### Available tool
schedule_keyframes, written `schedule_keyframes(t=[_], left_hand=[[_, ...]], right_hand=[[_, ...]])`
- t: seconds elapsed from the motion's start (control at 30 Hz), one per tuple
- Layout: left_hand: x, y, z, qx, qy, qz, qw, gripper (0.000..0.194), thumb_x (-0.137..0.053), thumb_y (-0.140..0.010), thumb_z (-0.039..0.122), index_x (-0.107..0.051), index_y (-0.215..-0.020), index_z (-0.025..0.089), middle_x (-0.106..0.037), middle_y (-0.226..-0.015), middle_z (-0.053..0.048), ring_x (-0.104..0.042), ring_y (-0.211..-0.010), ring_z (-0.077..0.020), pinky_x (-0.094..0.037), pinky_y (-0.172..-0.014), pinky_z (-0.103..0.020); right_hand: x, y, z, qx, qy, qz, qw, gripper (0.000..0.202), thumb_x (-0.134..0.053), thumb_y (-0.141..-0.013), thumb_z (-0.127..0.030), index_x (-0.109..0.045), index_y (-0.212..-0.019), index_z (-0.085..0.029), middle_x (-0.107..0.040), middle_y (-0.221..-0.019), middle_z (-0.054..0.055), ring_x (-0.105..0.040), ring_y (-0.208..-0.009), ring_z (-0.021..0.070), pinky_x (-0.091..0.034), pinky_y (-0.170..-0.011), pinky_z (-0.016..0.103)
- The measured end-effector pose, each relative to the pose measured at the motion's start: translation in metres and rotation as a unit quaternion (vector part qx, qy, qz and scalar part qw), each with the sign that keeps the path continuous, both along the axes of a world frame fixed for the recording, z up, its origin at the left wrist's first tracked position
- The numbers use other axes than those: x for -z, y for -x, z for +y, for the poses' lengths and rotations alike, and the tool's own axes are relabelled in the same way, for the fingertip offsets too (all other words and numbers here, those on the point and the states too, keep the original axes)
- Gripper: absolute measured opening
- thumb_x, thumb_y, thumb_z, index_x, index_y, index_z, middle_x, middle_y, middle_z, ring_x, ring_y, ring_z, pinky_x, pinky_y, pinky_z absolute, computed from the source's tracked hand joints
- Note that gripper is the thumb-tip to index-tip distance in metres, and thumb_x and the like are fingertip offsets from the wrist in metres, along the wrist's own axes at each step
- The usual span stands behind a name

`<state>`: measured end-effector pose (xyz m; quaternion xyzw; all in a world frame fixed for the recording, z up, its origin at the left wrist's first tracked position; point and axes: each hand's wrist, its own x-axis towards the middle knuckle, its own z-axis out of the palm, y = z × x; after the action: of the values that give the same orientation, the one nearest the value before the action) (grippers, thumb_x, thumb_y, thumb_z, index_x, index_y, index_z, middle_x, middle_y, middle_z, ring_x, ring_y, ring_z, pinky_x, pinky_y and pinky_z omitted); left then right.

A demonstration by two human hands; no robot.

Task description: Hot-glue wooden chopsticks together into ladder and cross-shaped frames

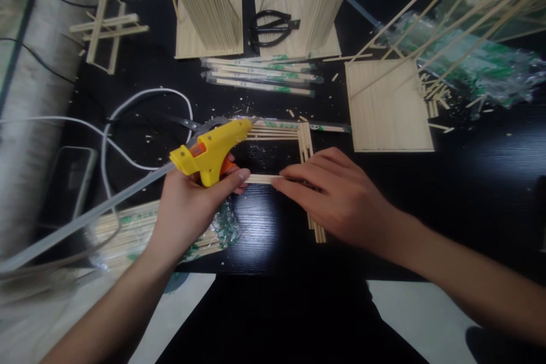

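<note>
My left hand (191,196) is closed round the handle of a yellow hot glue gun (224,139), whose nozzle points right. A long translucent glue stick (94,216) trails from its rear. Between the thumb and fingers of that hand is the left end of a short bundle of wooden sticks (260,179). My right hand (336,196) pinches the bundle's right end with thumb and forefinger. Beneath this hand, a joined strip of sticks (305,139) runs front to back, partly hidden. Several parallel sticks (273,133) lie just beyond the bundle.
Two stick towers (205,5) stand at the back on square bases, with black-handled scissors (273,28) between them. A square stick panel (388,108) bears upright sticks at right. Wrapped sticks (260,77), a white cord (149,91) and a stick frame (108,28) lie around.
</note>
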<state>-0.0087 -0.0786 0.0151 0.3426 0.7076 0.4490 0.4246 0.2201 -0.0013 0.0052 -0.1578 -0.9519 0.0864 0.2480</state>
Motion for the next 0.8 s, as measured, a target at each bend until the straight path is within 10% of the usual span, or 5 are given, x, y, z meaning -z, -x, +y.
schedule_keyframes(t=[0.8], left_hand=[[0.003,0.0037,-0.0018,0.013,0.022,0.038,0.999,0.034,-0.094,-0.075,0.04,-0.073,-0.096,0.023,-0.077,-0.084,-0.001,-0.077,-0.073,-0.0214,-0.068,-0.075,-0.037]], right_hand=[[-0.0038,0.0005,0.0006,-0.007,0.001,-0.017,1.0,0.022,-0.059,-0.104,-0.006,-0.078,-0.115,-0.008,-0.081,-0.108,0.012,-0.072,-0.091,0.0214,-0.053,-0.083,0.038]])
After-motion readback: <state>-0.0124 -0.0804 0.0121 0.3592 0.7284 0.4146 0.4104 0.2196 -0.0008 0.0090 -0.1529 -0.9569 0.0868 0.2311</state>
